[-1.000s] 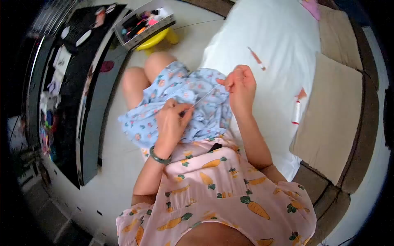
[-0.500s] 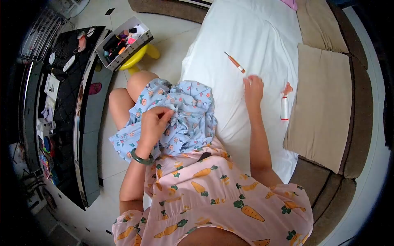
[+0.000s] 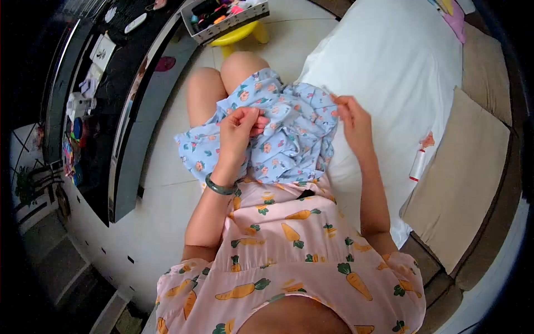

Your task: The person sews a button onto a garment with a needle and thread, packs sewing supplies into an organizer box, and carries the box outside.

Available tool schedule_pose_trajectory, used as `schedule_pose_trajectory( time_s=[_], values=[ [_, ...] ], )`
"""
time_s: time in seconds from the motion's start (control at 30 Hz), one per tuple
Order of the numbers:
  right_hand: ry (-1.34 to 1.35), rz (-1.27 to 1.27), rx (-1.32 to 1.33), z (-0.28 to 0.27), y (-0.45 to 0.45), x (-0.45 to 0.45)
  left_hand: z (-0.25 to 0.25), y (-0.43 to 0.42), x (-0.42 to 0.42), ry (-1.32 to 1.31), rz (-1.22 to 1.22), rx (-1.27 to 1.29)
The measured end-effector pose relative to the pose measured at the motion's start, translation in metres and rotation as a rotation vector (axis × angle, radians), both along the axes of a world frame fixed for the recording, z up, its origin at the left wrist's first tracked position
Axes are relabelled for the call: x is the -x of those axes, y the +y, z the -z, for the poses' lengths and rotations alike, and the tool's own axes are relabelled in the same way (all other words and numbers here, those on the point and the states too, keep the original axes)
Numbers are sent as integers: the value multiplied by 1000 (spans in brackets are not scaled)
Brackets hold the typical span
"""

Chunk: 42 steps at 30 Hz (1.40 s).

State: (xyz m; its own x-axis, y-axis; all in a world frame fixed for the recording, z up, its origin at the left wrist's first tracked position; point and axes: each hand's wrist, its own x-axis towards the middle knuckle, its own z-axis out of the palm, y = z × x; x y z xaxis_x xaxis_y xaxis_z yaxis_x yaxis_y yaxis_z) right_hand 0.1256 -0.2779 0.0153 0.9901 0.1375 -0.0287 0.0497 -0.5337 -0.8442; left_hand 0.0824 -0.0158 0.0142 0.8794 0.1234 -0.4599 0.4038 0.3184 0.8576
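My left hand (image 3: 240,129), with a dark green bangle at the wrist, pinches a fold of light blue floral cloth (image 3: 286,147) gathered over my lap. Close to the cloth's right edge is my right hand (image 3: 357,123), thumb and fingers closed. It seems to hold the orange-brown seam ripper, which is almost wholly hidden by the fingers and no longer shows on the white sheet (image 3: 389,67). A white thread spool (image 3: 417,165) with red ends lies on the sheet to the right.
A patterned box (image 3: 236,23) of sewing supplies rests on a yellow stool (image 3: 239,37) beyond my knees. Along the left stands a black glossy cabinet (image 3: 114,106) with several small items. Beige cushions (image 3: 461,183) line the sofa on the right.
The seam ripper has gone from the sheet beside my right hand, which has come in to the cloth's edge. My left hand still pinches the cloth. The whole view has shifted and turned.
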Motion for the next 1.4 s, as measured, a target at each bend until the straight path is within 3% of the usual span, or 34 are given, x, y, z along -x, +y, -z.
schedule_pose_trajectory(
  time_s=[0.2,0.4,0.57,0.63,0.7,0.77,0.87,0.9,0.97,1.0,1.1,1.4],
  values=[
    [-390,-171,143,-8,45,27,-6,0,2,-10,-51,-89],
    [-527,-247,268,-26,61,20,-9,4,3,6,-10,-119],
    [-472,-356,168,-13,63,15,-2,11,-1,55,60,-67],
    [-422,-390,91,-3,64,17,-1,12,-2,70,69,131],
    [-120,-348,-126,6,66,18,6,12,0,82,80,186],
    [-54,-360,-181,19,68,23,14,9,2,94,91,241],
    [89,-349,-284,22,72,32,10,-6,11,-59,57,-75],
    [164,-327,-334,22,73,35,12,-9,14,-58,56,-74],
    [216,-306,-346,26,74,40,19,-14,19,-175,49,-449],
    [268,-283,-356,28,74,41,10,-19,19,-142,36,-501],
    [242,-255,-355,29,80,46,26,-29,16,-326,-88,-549],
    [-44,-71,-272,30,98,56,41,-30,12,-301,-137,-447]
  ],
)
